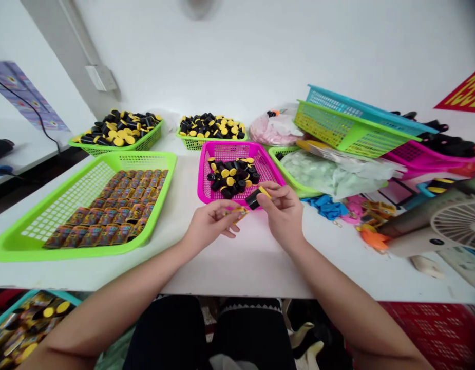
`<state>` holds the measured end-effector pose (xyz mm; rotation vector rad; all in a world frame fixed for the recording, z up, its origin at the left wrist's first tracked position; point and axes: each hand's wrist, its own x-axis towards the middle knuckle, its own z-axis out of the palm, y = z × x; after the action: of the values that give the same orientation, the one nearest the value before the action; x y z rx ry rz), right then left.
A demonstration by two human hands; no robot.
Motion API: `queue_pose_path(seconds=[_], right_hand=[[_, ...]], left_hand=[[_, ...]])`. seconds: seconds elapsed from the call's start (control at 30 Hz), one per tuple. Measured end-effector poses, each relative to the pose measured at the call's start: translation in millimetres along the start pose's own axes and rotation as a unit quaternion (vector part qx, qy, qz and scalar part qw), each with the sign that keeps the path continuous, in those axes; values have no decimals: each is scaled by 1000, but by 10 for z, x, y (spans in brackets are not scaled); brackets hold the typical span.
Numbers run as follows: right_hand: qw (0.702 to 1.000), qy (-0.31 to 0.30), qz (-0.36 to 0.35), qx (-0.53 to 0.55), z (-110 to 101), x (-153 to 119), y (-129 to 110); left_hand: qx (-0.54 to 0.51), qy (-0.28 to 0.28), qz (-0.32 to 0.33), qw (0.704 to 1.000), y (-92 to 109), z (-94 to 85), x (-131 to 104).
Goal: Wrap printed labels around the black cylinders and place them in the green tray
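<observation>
My right hand [286, 216] is closed on a small black cylinder with a yellow lid [253, 199], held tilted just over the near edge of the magenta basket [203, 187]. Between the fingertips of my left hand [208, 222] is a small yellowish printed sleeve [241, 212], close beside the cylinder but apart from it. Inside the magenta basket lie several more black cylinders with yellow lids [230, 181]. On the left, a large green basket [17, 246] holds rows of cylinders wrapped in colourful printed sleeves [108, 234].
Two green baskets heaped with black-and-yellow cylinders [121, 128] stand along the wall. Stacked baskets [353, 128] and plastic bags [329, 172] fill the back right. A white fan [453, 226] stands at right. Below the table edge, a blue crate [0, 321] holds wrapped cylinders.
</observation>
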<state>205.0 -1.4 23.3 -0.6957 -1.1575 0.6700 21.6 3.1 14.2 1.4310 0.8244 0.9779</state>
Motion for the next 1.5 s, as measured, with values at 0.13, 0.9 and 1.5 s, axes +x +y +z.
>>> queue_pose_path(seconds=[0.13,0.9,1.5], right_hand=[[997,-10,75,30,57,-84,-35],[985,-128,-70,-89,-3,-114,5],[967,-217,45,-123,-37,-64,-157]], left_hand=[[18,-35,10,999,-118,-16,-45],[-93,-15,39,995,-15,-36,-26],[-14,-29,157,987,-106,-96,27]])
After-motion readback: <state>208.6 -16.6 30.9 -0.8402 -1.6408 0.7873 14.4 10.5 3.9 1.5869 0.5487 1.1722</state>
